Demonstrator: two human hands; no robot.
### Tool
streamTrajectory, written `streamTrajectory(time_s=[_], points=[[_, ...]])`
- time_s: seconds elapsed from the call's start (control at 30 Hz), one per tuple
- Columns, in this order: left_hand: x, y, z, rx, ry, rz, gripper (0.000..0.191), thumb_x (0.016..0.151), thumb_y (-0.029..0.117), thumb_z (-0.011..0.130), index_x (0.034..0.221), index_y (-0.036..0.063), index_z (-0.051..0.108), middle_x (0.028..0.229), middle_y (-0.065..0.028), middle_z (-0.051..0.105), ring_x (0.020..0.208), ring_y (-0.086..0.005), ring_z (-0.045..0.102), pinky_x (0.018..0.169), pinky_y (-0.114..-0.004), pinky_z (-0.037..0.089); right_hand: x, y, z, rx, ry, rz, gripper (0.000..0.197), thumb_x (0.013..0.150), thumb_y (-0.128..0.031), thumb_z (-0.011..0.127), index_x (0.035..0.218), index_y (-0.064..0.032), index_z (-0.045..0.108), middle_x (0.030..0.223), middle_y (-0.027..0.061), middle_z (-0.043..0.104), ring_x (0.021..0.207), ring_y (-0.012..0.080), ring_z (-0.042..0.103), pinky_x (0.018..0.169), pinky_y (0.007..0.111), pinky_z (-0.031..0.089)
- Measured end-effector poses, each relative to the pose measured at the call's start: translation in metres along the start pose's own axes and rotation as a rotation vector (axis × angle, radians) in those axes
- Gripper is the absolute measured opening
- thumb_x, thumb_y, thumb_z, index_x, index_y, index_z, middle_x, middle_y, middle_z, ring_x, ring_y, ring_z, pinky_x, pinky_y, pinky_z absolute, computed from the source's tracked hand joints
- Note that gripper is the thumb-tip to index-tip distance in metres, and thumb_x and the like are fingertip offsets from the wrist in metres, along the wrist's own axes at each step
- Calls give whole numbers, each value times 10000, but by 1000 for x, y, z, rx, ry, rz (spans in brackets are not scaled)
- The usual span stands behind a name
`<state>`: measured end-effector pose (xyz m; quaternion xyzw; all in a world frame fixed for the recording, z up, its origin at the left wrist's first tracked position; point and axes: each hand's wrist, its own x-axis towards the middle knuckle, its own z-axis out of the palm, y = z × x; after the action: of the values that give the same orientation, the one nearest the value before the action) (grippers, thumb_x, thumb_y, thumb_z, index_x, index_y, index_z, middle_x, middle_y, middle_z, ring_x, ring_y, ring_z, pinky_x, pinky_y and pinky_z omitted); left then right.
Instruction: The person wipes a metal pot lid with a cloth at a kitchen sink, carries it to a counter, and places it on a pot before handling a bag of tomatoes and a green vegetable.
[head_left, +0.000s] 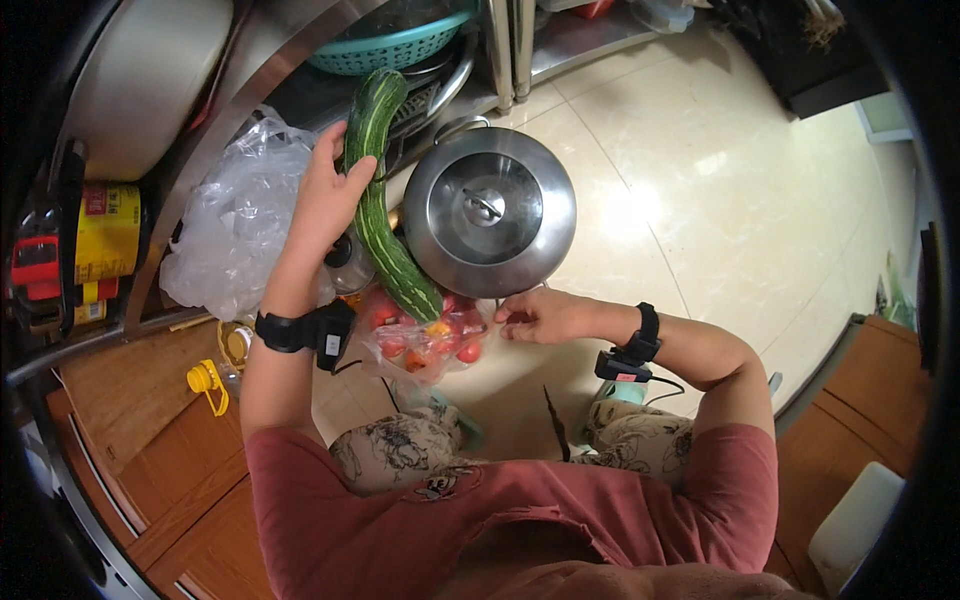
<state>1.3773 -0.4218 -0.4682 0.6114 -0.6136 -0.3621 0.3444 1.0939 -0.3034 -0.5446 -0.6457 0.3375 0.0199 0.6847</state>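
Observation:
A long, curved green squash with pale stripes (382, 244) lies upright in view, its lower end over a clear plastic bag of red tomatoes (416, 352). Around its upper part is my left hand (330, 184), thumb across the near side, the other fingers partly hidden behind it. My right hand (536, 315) is beside the tomato bag, fingers loosely curled, with nothing seen in it. Just beyond my right hand stands a steel pot with a glass lid (491, 214), its rim close to the squash.
Clear plastic bags (232, 217) bulge left of my left forearm. A teal plastic basket (394, 49) sits on the lower metal shelf behind the squash. Bottles with yellow handles (206, 379) stand at the left by wooden cabinets. Steel shelf legs (514, 45) rise behind the pot.

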Motion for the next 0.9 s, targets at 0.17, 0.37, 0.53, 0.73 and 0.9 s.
streamTrajectory(time_s=[0.17,0.37,0.53,0.73,0.9], points=[[-8,20,-14,-108,-57,-60,536,882,139,625,1348,-13,408,1336,-166,475,1146,-225,531,952,-311,428,-13,-17,-19,47,-35,-101,386,912,-243,620,1191,15,555,1040,99,625,963,160,585,859,284,468],[-25,21,-22,-94,-123,10,437,894,111,604,1298,-3,481,1302,-117,506,1214,-201,474,988,-310,395,-32,-29,-73,367,48,-229,494,912,-372,615,1243,-13,538,1012,25,617,938,123,574,841,272,472],[-32,34,-20,-162,-486,47,442,785,12,621,1218,-21,535,1278,-134,526,1261,-236,444,1027,-337,362,-75,7,-116,551,145,-133,498,908,-349,620,1270,-20,524,1105,59,602,1030,154,560,908,309,465],[-48,71,-74,-449,-453,-410,689,695,405,726,1180,-49,545,1222,-188,566,1198,-344,502,1017,-430,368,-137,21,-125,474,152,39,527,897,-322,641,1310,-31,489,1133,78,601,1033,164,566,912,316,464],[-92,104,-112,-318,-469,-527,952,686,724,610,1190,-79,521,1176,-205,573,1123,-323,545,979,-418,394,-223,-4,-90,531,191,92,547,874,-283,671,1325,-44,474,1138,84,599,999,170,586,873,322,487]])
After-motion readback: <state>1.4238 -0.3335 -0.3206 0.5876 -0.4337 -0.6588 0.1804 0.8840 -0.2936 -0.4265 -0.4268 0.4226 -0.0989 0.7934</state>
